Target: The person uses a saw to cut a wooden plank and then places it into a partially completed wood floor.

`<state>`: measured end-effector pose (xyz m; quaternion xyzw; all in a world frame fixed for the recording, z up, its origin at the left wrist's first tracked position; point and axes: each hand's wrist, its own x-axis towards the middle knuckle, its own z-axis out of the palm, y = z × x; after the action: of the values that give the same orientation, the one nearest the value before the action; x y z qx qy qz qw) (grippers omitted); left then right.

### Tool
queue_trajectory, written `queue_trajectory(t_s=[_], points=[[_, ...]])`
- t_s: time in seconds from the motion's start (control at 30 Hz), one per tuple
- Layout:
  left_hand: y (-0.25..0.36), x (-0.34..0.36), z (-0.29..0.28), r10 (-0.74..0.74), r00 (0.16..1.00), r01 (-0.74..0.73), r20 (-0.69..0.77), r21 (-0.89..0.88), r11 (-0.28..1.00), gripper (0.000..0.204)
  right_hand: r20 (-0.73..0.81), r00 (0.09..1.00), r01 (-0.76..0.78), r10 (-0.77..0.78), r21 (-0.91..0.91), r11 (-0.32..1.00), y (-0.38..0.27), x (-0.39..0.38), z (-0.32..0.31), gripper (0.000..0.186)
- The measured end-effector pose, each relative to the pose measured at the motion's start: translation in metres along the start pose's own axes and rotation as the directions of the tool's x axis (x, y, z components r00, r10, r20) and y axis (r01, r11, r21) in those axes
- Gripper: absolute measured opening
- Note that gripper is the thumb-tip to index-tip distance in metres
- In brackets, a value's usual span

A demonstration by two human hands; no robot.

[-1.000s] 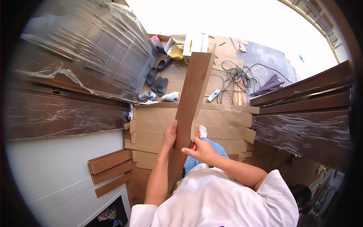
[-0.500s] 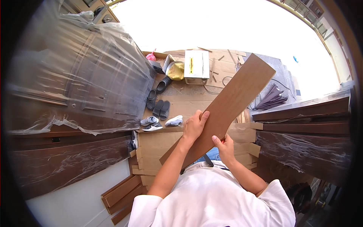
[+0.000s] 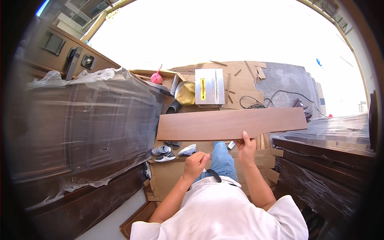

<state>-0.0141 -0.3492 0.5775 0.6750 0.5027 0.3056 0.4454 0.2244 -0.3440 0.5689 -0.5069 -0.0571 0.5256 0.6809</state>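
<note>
A long brown wooden plank [image 3: 224,125] lies crosswise in front of me, its face turned up. My right hand [image 3: 246,148] grips the plank's near edge right of its middle, thumb on top and fingers underneath. My left hand [image 3: 196,165] is apart from the plank, closer to my body, with its fingers curled closed. Whether anything is inside those fingers is hidden. Beyond the plank stands a silver box-shaped machine [image 3: 209,87] with a yellow label.
Plastic-wrapped dark door panels [image 3: 96,124] rise at left, and wrapped dark woodwork [image 3: 324,140] at right. Shoes [image 3: 165,154] sit on the cardboard flooring [image 3: 172,172]. A black cable [image 3: 252,105] coils beyond the plank. A yellow bag [image 3: 186,94] is beside the machine.
The plank has swung from a steep diagonal to nearly level across my view and moved farther from my body. My left hand has let go of it and drawn back; the right still grips it.
</note>
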Motion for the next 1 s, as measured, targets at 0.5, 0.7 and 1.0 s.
queue_trajectory(t_s=[0.5, 0.7, 1.0], points=[[-0.224, 0.409, 0.099, -0.692, 0.699, 0.394, 0.180, -0.905, 0.162, 0.042, 0.184, 0.952, -0.263, 0.243, 0.094, 0.960, 0.134, 0.347, 0.077, 0.032], [-0.398, 0.501, 0.076, -0.568, 0.812, 0.281, 0.130, -0.942, 0.186, 0.035, 0.152, 0.943, -0.162, 0.297, -0.570, 0.806, 0.194, 0.468, -0.099, 0.050], [-0.659, 0.565, 0.093, -0.456, 0.890, 0.145, -0.004, -0.946, 0.290, 0.036, 0.098, 0.995, 0.079, -0.034, -0.503, 0.861, 0.344, 0.833, -0.182, 0.040]])
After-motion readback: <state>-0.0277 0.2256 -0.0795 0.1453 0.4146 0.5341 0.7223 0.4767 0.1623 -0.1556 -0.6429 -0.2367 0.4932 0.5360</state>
